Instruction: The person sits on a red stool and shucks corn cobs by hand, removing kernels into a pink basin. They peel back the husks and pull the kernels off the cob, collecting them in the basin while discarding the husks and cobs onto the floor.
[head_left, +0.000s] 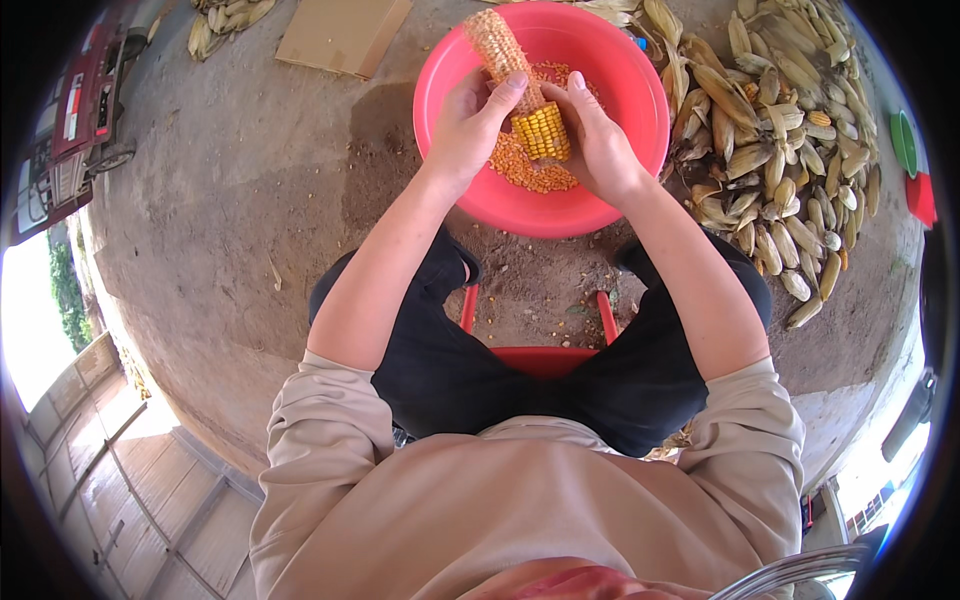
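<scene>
An ear of corn point(542, 133) is tilted between my two hands above a pink plastic basin point(440, 60). Its upper stretch is bare cob, while yellow kernels cover the end nearer to me. My left hand point(470, 125) closes on it from the left, thumb lying along the bare part. From the right, my right hand point(603, 150) grips it near the kernel-covered end, thumb raised and some fingers hidden behind the ear. Loose orange-yellow kernels point(530, 177) lie in the bottom of the basin.
A large pile of husked-over corn ears point(790, 140) spreads to the right of the basin. A flat cardboard piece point(340, 35) lies at the far left, near some husks point(228, 25). A red vehicle point(75, 120) stands at the left edge. Green and red containers point(904, 143) are far right.
</scene>
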